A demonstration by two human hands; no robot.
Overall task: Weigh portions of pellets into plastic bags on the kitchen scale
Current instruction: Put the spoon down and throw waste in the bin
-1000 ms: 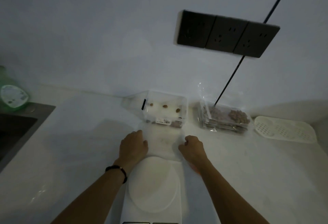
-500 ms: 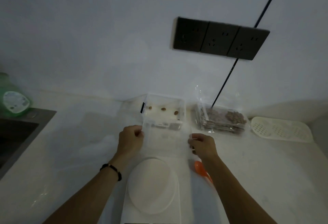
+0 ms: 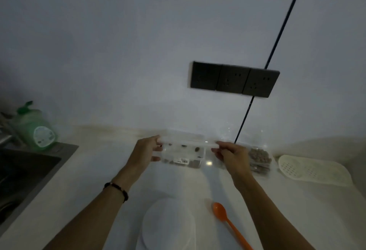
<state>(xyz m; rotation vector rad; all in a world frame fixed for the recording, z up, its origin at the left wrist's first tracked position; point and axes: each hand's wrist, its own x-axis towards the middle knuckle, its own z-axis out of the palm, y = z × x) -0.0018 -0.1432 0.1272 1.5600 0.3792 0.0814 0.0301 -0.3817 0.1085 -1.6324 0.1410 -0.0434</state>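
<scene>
Plastic bag — between both hands

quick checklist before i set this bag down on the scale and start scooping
1. Bag held at both ends: ok. The left hand and right hand each pinch an end of the clear plastic bag, held up above the counter.
2. Bag mouth open: cannot tell; only its top strip shows clearly.
3. Scale plate free: ok. Nothing lies on the white kitchen scale.
4. Scale switched on and zeroed: cannot tell; the display is out of view.
5. Scoop within reach: ok. The orange spoon lies on the counter just right of the scale.
6. Pellet supply: ok. The clear pellet box behind the bag holds only a few pellets.
</scene>
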